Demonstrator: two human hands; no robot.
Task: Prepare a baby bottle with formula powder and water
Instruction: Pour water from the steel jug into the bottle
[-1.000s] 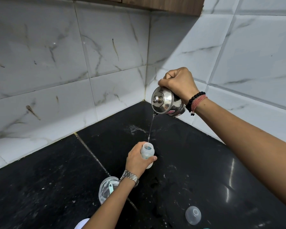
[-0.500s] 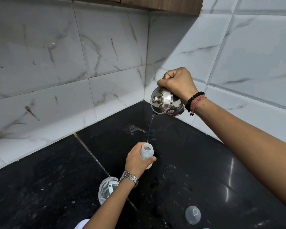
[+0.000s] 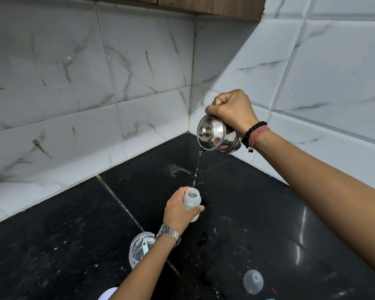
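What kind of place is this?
Likely a home kitchen corner: black stone counter, marble-look wall tiles, wood cabinet overhead. A steel kettle pours water into a baby bottle.

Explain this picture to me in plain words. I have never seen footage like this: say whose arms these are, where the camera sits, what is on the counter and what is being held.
There is no machine. A person wears a camera on the head, looking down at their own hands. The right hand grips a tilted steel kettle, and a thin stream of water falls into an open baby bottle, which the left hand holds upright on the black counter. Also on the counter: a clear container with a green scoop and a clear bottle cap.
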